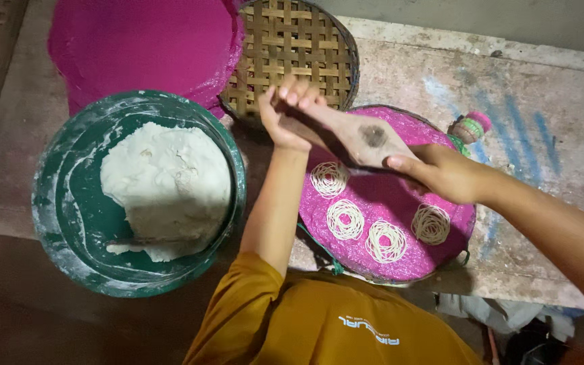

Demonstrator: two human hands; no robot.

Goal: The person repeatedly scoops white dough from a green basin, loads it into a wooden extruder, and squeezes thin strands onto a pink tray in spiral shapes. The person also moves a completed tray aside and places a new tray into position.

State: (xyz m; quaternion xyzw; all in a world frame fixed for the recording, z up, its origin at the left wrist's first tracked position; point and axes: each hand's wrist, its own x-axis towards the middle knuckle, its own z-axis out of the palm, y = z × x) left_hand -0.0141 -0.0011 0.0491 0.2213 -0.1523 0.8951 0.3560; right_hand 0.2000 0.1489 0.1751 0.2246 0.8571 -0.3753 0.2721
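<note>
green dough basin (69, 223), bare woven tray (292, 47), pink sheet (136, 40)

Dim, warm indoor light; soft shadows toward the bottom (corners darkest), hands slightly motion-blurred, mild edge distortion.

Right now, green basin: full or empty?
Partly full. The green basin holds a big mound of white dough, with bare floury wall showing round it on the left and bottom.
</note>
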